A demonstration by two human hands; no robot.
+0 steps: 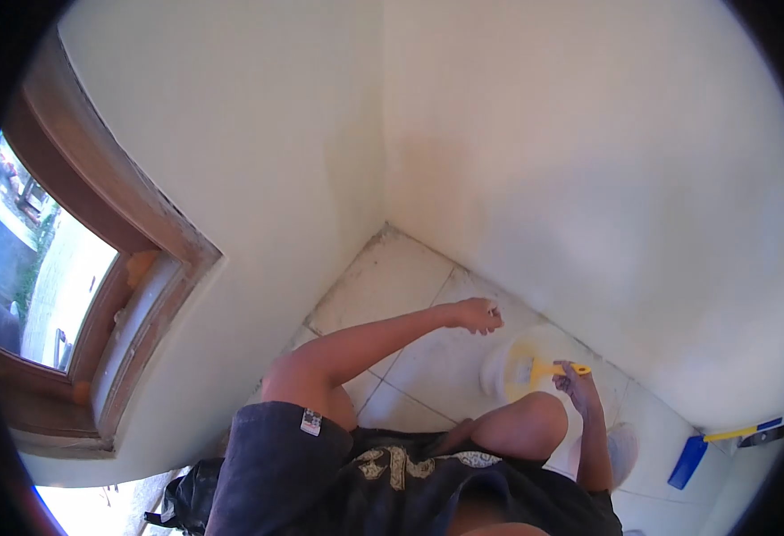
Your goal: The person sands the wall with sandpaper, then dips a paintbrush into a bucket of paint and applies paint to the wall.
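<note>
My right hand is closed around the yellow handle of a paintbrush. The brush's head lies over a pale round bucket that stands on the floor in front of my knee. To the left of the bucket and a bit farther off, my left hand hovers with its fingers curled together. A small whitish spot shows at its fingertips, too small to name. The bucket's contents look pale yellowish and are not clear.
Two pale walls meet at a corner ahead, above a tiled floor. A wood-framed window is on the left. At right, a blue scraper-like tool and a yellow-and-blue handle rest near the wall. A black bag lies lower left.
</note>
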